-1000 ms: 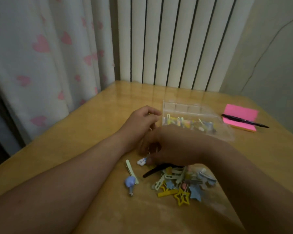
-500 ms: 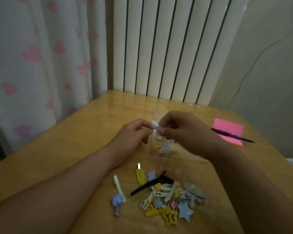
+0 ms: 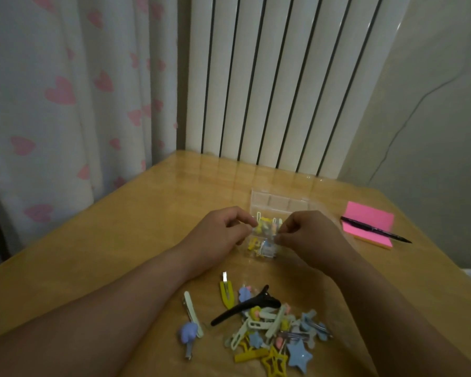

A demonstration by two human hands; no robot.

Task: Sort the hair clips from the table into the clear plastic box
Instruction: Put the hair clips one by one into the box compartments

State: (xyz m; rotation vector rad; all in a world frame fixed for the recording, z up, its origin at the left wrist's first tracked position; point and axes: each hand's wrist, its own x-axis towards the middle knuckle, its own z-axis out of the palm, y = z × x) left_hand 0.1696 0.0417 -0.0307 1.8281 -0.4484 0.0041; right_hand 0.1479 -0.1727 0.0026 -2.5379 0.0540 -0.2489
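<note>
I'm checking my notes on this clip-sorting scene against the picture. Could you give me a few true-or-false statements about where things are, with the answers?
1. A black pen lies across the pink sticky notes. True.
2. The clear plastic box holds nothing yet. False: several sorted clips already lie in it.
3. The left hand and the right hand are both at the box. True.
4. The loose clips are piled beyond the box, by the wall. False: the pile lies nearer the person than the box.
5. The black clip is in the box. False: it lies with the pile on the table.
</note>
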